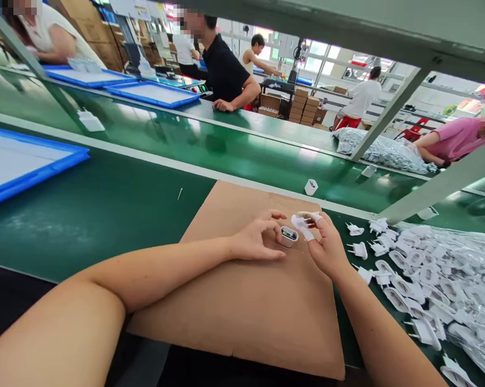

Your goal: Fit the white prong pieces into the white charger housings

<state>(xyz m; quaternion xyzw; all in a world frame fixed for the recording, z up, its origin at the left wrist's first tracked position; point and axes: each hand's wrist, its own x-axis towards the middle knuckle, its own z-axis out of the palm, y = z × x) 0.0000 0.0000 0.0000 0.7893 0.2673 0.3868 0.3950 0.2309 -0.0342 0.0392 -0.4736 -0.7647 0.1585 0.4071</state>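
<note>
One housing [289, 237] stands between left hand [255, 239] and right hand [327, 246].

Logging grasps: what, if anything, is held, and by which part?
Right hand: white two-pin plug cap, apparently pinched by its edges. Left hand: open beside the charger housing, contact unclear.

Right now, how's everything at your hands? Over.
Left hand open beside open charger housing, contact unclear. Right hand pinching white plug cap. Nothing visible between parts; plug caps heaped right of cardboard.
</note>
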